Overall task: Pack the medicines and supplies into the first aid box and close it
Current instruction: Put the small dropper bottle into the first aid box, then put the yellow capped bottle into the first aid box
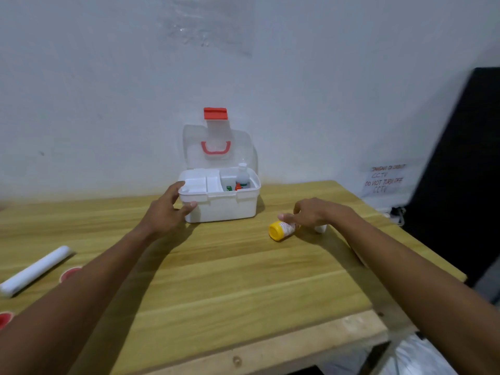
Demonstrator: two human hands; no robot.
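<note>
White and lying on its side at the far left of the bench (230,280), a roll (33,270) waits well apart from the first aid box, with two red round things near it, one (69,273) just beside its near end and another (5,319) at the picture's edge; what they are cannot be told. If the roll belongs to the supplies, it is not yet packed.

Moving right, the left hand (169,205) rests against the left front corner of the first aid box (220,205), fingers spread and thumb touching the wall, steadying it rather than gripping anything. The box stands near the wall with its clear lid (216,147) upright and its red latch (215,113) pointing up, so closing has not begun. Inside, a white tray (198,184) covers the left part, and the right compartment already holds a white bottle (242,177) standing upright, with something green and something orange beside it, too small to name. Part of the packing therefore looks done.

Further right, the right hand (308,215) reaches down over a small bottle with a yellow cap (281,230) that lies on its side on the bench, near the box but outside it. Its fingers touch or hover at the bottle; whether they have closed on it cannot be told. Another white thing (321,228) peeks from under the same hand.

Judging from this, at least the yellow-capped bottle, the white thing beside it and perhaps the roll remain, then the lid and latch.
</note>
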